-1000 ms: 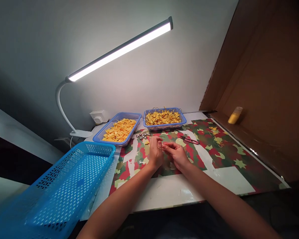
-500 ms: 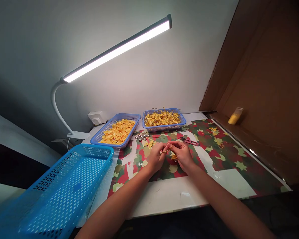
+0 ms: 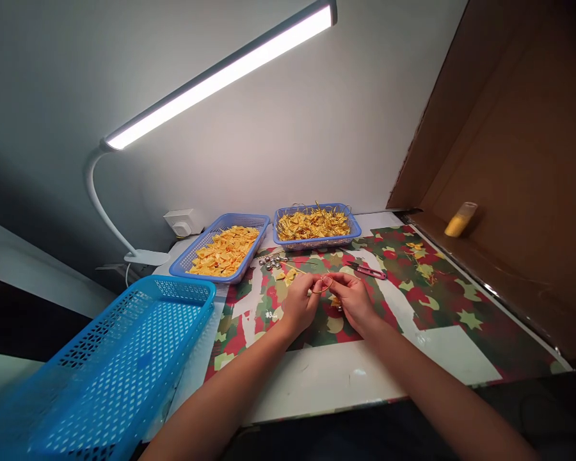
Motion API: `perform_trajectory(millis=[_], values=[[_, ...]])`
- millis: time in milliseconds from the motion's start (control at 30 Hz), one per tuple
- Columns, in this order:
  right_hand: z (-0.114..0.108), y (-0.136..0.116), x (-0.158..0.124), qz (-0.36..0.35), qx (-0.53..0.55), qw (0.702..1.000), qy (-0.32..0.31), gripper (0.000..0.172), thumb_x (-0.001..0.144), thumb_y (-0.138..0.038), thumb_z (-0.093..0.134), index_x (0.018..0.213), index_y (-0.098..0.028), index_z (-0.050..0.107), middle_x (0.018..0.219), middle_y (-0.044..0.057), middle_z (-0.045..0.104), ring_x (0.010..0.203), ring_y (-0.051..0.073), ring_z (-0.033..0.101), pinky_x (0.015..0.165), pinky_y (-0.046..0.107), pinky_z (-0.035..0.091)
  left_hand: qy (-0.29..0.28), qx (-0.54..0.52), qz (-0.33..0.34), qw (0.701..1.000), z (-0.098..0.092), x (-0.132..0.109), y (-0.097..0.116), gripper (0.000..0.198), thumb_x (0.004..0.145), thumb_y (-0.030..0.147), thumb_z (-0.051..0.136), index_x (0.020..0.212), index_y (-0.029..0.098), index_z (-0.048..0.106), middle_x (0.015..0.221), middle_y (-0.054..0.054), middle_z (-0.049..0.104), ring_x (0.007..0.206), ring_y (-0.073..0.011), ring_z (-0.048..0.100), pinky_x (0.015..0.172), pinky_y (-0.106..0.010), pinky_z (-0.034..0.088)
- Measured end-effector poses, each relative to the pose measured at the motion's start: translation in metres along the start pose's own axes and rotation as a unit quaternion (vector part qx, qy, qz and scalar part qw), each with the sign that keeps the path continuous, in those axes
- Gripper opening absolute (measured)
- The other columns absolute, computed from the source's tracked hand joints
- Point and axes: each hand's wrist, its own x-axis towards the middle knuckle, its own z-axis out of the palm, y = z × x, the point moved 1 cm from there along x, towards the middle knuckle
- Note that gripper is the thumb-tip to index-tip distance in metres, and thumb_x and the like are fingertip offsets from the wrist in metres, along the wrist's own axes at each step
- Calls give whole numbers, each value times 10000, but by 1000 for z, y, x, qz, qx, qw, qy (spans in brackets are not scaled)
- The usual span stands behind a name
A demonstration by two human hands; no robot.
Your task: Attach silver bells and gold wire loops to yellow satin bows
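Fingertips of my left hand (image 3: 301,302) and my right hand (image 3: 354,301) meet over the patterned table cover, both pinching a thin gold cord (image 3: 322,290) that curves in a loop between them. Just below the right fingers hangs or lies a yellow bow (image 3: 335,302) with a small silver bell (image 3: 339,308); which of the two I cannot tell. Behind my left hand lies a yellow bow (image 3: 286,276) on the cover. Several silver bells (image 3: 271,262) are heaped beyond it. A pair of pink-handled thread snips (image 3: 367,270) rests beyond my right hand.
A blue basket of yellow bows (image 3: 230,279) stands at back left, another with bows and gold cords (image 3: 317,244) at back centre. A larger blue basket (image 3: 201,291) sits at left. A lamp (image 3: 146,257) leans overhead. At right are loose bows (image 3: 420,259) and a yellow-filled container (image 3: 458,221).
The camera view has tilted slightly, so the lamp sits higher in the picture. My hands stay together on the cord, with the loop between the fingers shifted slightly.
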Motion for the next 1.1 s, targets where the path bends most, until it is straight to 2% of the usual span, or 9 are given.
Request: perform_trajectory(millis=[233,333,467,567,733,967,1100], values=[[1,-3,-5,-109,-120,986,26,274,693,-398,718,761,-207,533,750,6,619,673,141,563,607,260,459,21,14,-2,1000,-2,0,-2,274,934,331,434,719,218,563,690,-28,592,689,-193,507,650,-315,381],[2,-5,-8,-152,-190,970,12,240,725,-363,691,828,-218,531,782,5,619,659,143,545,613,267,448,21,20,7,1000,-3,0,0,266,935,327,427,744,223,579,704,-30,602,701,-195,517,659,-317,384],[2,-6,-10,-193,-268,944,-20,168,792,-377,627,823,-220,578,770,14,646,675,157,551,658,279,430,13,32,22,999,-3,0,2,264,920,345,445,712,228,557,691,-38,588,691,-207,501,661,-334,376],[0,-5,-10,-209,-303,930,-15,203,857,-398,537,776,-214,561,730,10,630,656,155,536,638,271,393,8,39,28,999,-2,0,2,265,917,333,444,691,229,535,689,-44,584,693,-212,496,669,-343,374],[-2,-2,-7,-212,-326,921,3,294,911,-402,432,696,-211,495,590,-20,501,557,135,426,548,252,320,8,45,25,999,-1,0,1,223,906,290,442,708,227,522,687,-36,566,689,-208,488,656,-333,365],[-3,-3,-4,-222,-356,907,-27,291,930,-399,428,737,-207,531,662,-1,568,596,143,485,570,253,352,11,46,10,999,-2,0,0,249,920,306,420,699,226,500,683,-25,553,681,-197,486,649,-321,362],[-7,-7,-2,-234,-384,890,-69,237,927,-356,441,790,-210,566,746,19,635,654,159,540,612,261,374,7,44,10,999,-3,1,1,261,921,313,410,692,226,500,681,-23,556,678,-194,488,649,-320,368]])
